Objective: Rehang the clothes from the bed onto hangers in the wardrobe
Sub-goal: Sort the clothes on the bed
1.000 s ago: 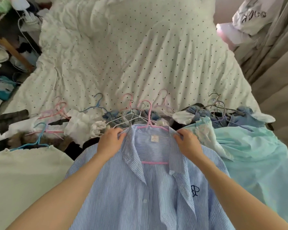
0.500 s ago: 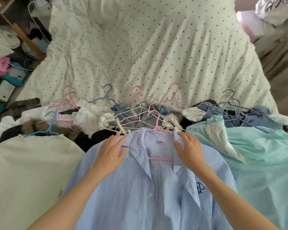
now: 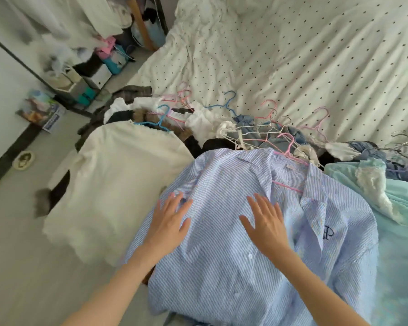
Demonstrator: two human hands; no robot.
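Hands, left hand (image 3: 169, 222) and right hand (image 3: 265, 223), lie flat and wide on the blue striped cotton shirt (image 3: 222, 267), already on its pink wire hanger (image 3: 289, 151), with many hung clothes left on the bed.

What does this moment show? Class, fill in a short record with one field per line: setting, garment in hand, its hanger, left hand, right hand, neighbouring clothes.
setting: bed with dotted white cover, clothes piled along its near edge
garment in hand: blue striped shirt, lying flat, front up
its hanger: pink hanger inside the collar, hook pointing up the bed
left hand: left hand flat on the shirt, fingers spread
right hand: right hand flat on the shirt, fingers straight
neighbouring clothes: cream top on one side, mint garment on the other
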